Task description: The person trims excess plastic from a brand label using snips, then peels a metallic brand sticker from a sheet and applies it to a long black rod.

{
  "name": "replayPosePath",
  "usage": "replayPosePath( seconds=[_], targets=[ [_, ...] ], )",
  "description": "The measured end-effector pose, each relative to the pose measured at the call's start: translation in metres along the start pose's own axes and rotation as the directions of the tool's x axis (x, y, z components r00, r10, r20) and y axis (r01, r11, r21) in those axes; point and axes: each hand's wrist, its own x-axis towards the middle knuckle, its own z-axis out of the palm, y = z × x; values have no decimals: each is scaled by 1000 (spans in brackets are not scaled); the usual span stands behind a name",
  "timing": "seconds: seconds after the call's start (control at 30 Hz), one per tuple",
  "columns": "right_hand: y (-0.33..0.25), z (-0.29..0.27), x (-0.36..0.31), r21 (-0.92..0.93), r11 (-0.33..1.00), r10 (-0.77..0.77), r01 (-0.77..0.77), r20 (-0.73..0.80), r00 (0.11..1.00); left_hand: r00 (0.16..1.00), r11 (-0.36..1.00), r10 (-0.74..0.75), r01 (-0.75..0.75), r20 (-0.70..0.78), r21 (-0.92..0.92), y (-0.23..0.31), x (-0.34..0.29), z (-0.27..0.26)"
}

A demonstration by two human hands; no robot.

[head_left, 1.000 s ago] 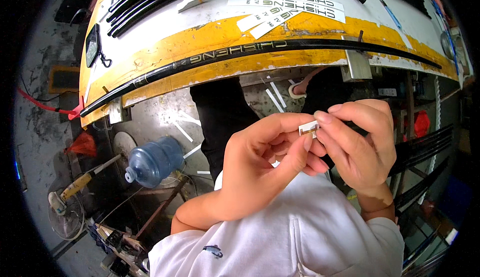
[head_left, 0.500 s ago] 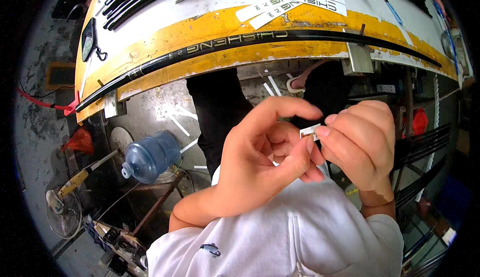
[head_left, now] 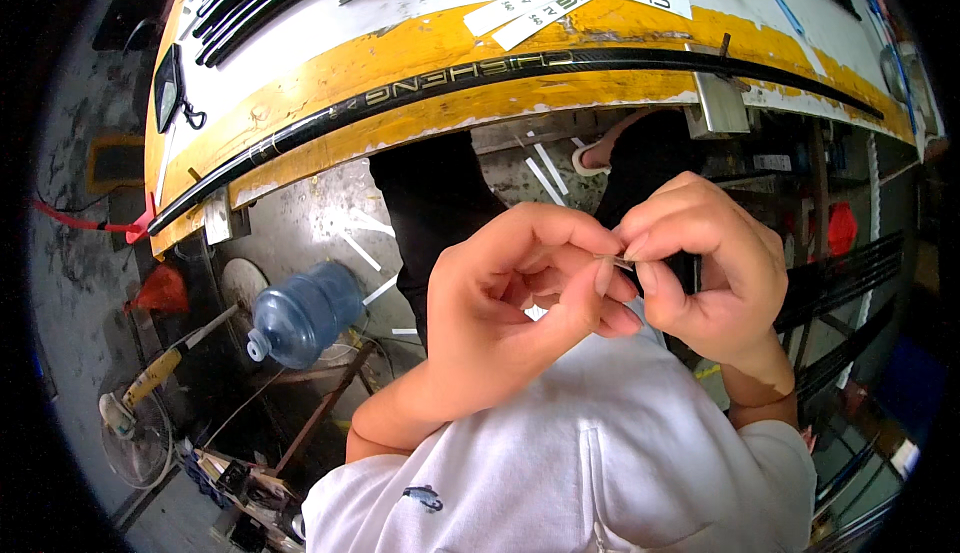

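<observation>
My left hand (head_left: 495,298) and my right hand (head_left: 720,268) meet in front of my chest, above the lap. A tiny thin strip (head_left: 618,260), perhaps a small sticker, is pinched between thumb and forefinger of each hand. It is seen nearly edge-on, and the fingertips cover most of it. Beyond the hands, a long black rod (head_left: 325,121) with gold lettering lies along the table's near edge, between two metal brackets (head_left: 718,105). Neither hand touches the rod.
White lettered decal strips (head_left: 545,21) and several black rods (head_left: 260,8) lie on the yellow-and-white table (head_left: 400,43). A blue penknife-like tool (head_left: 782,5) is at the right. Below left are a blue water bottle (head_left: 305,315) and a fan (head_left: 135,433). Paper scraps (head_left: 546,175) litter the floor.
My left forefinger has come down onto the small strip, and my right fingertips have closed in beside it. The strip has turned from its white face to nearly edge-on.
</observation>
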Motion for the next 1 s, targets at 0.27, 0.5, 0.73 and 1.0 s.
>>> replayPosePath(
  seconds=[0.27, 0.5, 0.73, 1.0],
  targets=[
    [-6, 9, -9, 309, 870, 408, -383, -19, 913, 998, 994, 43, -38, -53, 98, -8, 4, -6],
    [-9, 6, -4, 366, 794, 503, -485, 51, 863, 986, 986, 162, -160, -35, 57, -18, 9, -15],
    [-13, 4, 0, 283, 822, 499, -494, 61, 865, 959, 952, 284, -280, -14, 126, -23, 14, -17],
    [-14, 3, 1, 219, 853, 476, -474, 43, 878, 881, 821, 470, -458, 52, 341, -30, 17, -19]
  ],
)
